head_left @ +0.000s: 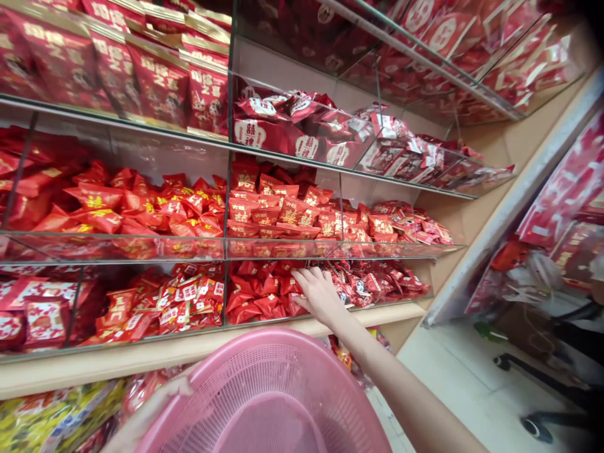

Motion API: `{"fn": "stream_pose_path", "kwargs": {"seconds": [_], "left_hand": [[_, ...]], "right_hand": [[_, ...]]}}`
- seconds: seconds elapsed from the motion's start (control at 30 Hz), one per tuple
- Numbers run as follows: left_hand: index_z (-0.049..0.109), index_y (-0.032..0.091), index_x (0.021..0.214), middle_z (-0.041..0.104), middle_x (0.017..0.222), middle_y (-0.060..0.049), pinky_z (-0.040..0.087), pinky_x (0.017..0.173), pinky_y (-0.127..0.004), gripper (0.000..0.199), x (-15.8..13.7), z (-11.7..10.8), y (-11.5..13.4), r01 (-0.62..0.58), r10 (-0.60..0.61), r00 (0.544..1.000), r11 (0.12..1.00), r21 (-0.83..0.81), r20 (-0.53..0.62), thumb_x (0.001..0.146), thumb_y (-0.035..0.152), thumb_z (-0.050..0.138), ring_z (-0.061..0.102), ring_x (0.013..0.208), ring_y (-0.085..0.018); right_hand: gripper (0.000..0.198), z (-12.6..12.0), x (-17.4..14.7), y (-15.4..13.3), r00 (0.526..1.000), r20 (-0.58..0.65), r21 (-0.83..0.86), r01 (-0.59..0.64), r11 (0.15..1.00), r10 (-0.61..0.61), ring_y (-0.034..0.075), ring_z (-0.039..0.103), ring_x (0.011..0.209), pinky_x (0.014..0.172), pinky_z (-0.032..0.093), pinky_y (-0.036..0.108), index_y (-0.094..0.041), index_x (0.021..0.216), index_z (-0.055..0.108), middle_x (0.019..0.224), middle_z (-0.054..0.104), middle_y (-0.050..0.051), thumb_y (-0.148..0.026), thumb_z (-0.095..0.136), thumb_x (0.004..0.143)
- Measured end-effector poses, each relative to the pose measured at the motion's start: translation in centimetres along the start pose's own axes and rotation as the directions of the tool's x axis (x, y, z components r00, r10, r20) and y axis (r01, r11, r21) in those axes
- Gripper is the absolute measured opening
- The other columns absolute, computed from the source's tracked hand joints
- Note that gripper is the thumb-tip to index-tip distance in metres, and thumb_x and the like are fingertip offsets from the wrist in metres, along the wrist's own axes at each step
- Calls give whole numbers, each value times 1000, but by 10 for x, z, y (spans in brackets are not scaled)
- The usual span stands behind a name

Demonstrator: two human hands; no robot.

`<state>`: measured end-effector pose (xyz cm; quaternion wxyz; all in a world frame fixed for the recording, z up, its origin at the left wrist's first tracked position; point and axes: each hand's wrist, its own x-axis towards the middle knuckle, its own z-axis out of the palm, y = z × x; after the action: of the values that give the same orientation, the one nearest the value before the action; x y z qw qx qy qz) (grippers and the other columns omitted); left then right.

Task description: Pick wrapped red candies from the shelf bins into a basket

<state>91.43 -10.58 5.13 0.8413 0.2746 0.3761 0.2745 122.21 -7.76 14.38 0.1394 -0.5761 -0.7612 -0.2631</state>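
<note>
A pink plastic basket [278, 343] with perforated sides is close in front of me, and no goods show inside it. My left hand [172, 390] is closed on its left rim, with the fingertips over the edge and the rest partly hidden behind the wall. Beyond the basket, my right hand [318, 292] reaches to the lowest glass compartments, fingers stretched out and apart. It is over the small red packets [264, 292], near the divider beside the dark red printed packets [372, 283]. Nothing shows in its fingers; whether they touch a packet I cannot tell.
Glass-fronted shelves [283, 248] hold red packets in rows above. Gold-edged bags [155, 78] stand upper left. Yellow packages [61, 415] lie below the wooden shelf edge [117, 349]. At right are a shelf side panel [453, 233], tiled floor [453, 365] and a wheeled chair base [542, 384].
</note>
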Motion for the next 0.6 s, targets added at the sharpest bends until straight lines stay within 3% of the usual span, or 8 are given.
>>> {"fn": "stream_pose_path", "kwargs": {"seconds": [0.17, 0.33, 0.43, 0.47, 0.5, 0.6], "left_hand": [[47, 23, 126, 63, 91, -4, 46, 66, -29, 80, -20, 7, 19, -2, 2, 1000, 1000, 20, -7, 48, 20, 62, 57, 93, -28], [58, 17, 110, 62, 90, -6, 46, 64, -28, 61, -19, 4, 29, -18, 19, 1000, 991, 130, -13, 50, 19, 57, 56, 91, -27], [62, 15, 89, 60, 88, -8, 46, 68, -29, 38, -7, -10, 29, -24, 78, 983, 950, 311, -164, 52, 21, 56, 55, 91, -27], [62, 15, 82, 60, 86, -8, 46, 71, -30, 30, -3, -15, 29, -12, 159, 952, 873, 488, -260, 55, 26, 57, 55, 90, -27], [61, 14, 81, 60, 89, -9, 46, 76, -32, 29, 0, -20, 29, -22, 236, 934, 785, 619, -267, 56, 29, 58, 54, 92, -28], [61, 11, 96, 58, 108, -10, 40, 92, -31, 42, -1, -24, 32, -177, 309, 951, 507, 844, 13, 69, 43, 53, 52, 103, -26]], "right_hand": [[45, 8, 8, 4, 999, 33, -55, -15, 998, 17, 26, 46, 95, 75, 31, 39, -16, 118, 51, 98, 62, 9, -32, 65, 78], [45, 0, 0, 4, 1000, 0, -33, -18, 999, 18, 26, 46, 95, 79, 29, 39, -17, 123, 47, 100, 61, 10, -30, 60, 82], [45, -8, -19, 0, 998, -47, 16, -45, 999, 46, 25, 46, 96, 81, 30, 39, -18, 126, 45, 104, 60, 10, -30, 55, 84], [45, -10, -28, -3, 996, -64, 51, -59, 997, 62, 25, 46, 96, 81, 30, 39, -18, 127, 44, 105, 60, 10, -31, 54, 85], [44, -12, -38, -8, 994, -74, 101, -76, 992, 83, 25, 46, 97, 82, 30, 39, -19, 127, 44, 106, 60, 10, -32, 53, 86], [47, -12, -67, -26, 987, -62, 297, -125, 947, 150, 24, 47, 97, 83, 33, 39, -21, 130, 40, 106, 59, 8, -37, 51, 86]]}}
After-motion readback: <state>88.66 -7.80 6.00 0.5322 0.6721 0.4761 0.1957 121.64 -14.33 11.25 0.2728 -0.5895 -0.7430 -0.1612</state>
